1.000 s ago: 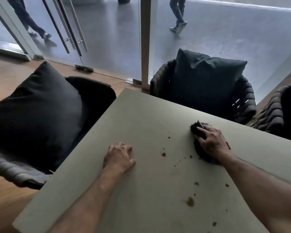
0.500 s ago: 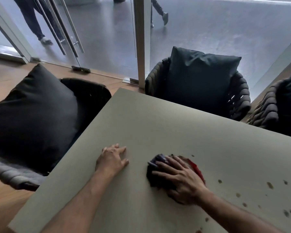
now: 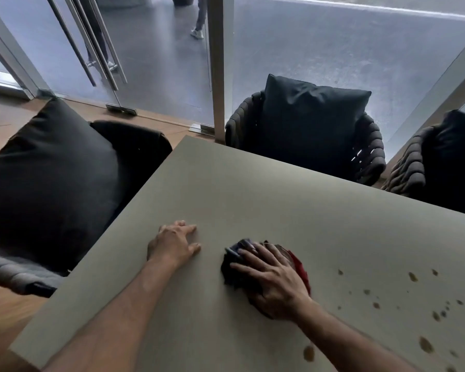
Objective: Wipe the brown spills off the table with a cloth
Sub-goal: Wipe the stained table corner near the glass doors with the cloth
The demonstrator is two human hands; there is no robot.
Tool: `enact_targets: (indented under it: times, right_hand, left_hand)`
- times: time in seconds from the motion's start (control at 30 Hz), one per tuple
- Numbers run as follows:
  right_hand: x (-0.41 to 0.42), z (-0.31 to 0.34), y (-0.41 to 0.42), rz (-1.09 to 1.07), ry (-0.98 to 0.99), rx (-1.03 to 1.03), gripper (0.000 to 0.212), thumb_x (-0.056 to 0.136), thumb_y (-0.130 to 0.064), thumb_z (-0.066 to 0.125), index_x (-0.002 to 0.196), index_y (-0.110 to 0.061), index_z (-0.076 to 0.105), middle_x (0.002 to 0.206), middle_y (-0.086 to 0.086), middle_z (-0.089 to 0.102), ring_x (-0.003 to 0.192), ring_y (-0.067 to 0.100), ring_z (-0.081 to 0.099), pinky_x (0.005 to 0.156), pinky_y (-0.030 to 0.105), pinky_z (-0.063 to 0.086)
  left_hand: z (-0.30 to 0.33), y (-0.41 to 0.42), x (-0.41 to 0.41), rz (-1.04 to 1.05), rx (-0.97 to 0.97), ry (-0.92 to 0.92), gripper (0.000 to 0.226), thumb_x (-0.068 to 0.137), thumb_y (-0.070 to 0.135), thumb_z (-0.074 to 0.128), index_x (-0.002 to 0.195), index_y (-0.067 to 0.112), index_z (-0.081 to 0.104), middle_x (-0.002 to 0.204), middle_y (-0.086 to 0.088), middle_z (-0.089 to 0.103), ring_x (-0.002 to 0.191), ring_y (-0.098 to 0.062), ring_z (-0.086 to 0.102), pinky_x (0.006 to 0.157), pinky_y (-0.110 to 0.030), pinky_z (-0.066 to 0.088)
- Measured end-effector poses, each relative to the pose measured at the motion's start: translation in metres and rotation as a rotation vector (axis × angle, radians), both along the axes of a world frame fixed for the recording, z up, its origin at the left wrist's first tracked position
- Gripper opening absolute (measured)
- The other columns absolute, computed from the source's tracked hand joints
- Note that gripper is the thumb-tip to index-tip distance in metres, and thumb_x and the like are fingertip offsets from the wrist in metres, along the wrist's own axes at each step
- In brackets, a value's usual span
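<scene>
A grey-green table [image 3: 266, 200] fills the lower part of the head view. My right hand [image 3: 274, 283] lies flat on a bunched dark cloth [image 3: 232, 267] with a red patch at its right edge, pressing it to the tabletop. Several brown spills [image 3: 412, 276] dot the table to the right of the cloth, with larger drops near the front right edge [image 3: 426, 345] and one by my right forearm [image 3: 308, 353]. My left hand [image 3: 173, 244] rests on the table to the left of the cloth, fingers loosely curled, holding nothing.
A dark armchair with a big cushion [image 3: 46, 170] stands at the table's left edge. Another cushioned woven chair [image 3: 312, 127] stands behind the far edge, a third [image 3: 446, 162] at far right. Glass doors [image 3: 97, 49] lie beyond; a person's legs [image 3: 200, 17] show outside.
My right hand swept the cloth from the table's right part leftward toward my left hand. The spots it passed over are gone; the view shifted, so the remaining spills sit further right.
</scene>
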State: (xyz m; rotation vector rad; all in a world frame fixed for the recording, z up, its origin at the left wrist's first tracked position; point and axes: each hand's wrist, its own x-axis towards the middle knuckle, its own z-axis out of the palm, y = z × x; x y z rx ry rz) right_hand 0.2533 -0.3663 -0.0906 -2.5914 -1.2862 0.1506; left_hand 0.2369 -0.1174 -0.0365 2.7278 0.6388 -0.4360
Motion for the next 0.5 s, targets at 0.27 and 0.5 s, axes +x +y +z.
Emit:
enact_targets:
  times: [0.27, 0.5]
  right_hand:
    - [0.062, 0.008, 0.026, -0.458, 0.062, -0.032, 0.059, 0.087, -0.047, 0.048, 0.142, -0.05, 0.027, 0.158, -0.013, 0.019, 0.147, 0.021, 0.009, 0.12, 0.043, 0.0]
    - [-0.01, 0.006, 0.03, -0.015, 0.092, 0.139, 0.05, 0.078, -0.038, 0.06, 0.128, -0.036, 0.056, 0.141, -0.009, 0.052, 0.132, 0.023, 0.045, 0.112, 0.039, 0.033]
  left_hand:
    - [-0.008, -0.003, -0.014, 0.054, -0.015, -0.108, 0.044, 0.083, 0.04, 0.064, 0.126, 0.034, 0.057, 0.138, 0.007, 0.049, 0.127, -0.022, 0.042, 0.102, -0.035, 0.042]
    - [-0.004, -0.001, -0.022, 0.025, -0.05, -0.114, 0.039, 0.087, 0.033, 0.06, 0.127, 0.03, 0.058, 0.138, 0.004, 0.051, 0.126, -0.024, 0.044, 0.103, -0.035, 0.043]
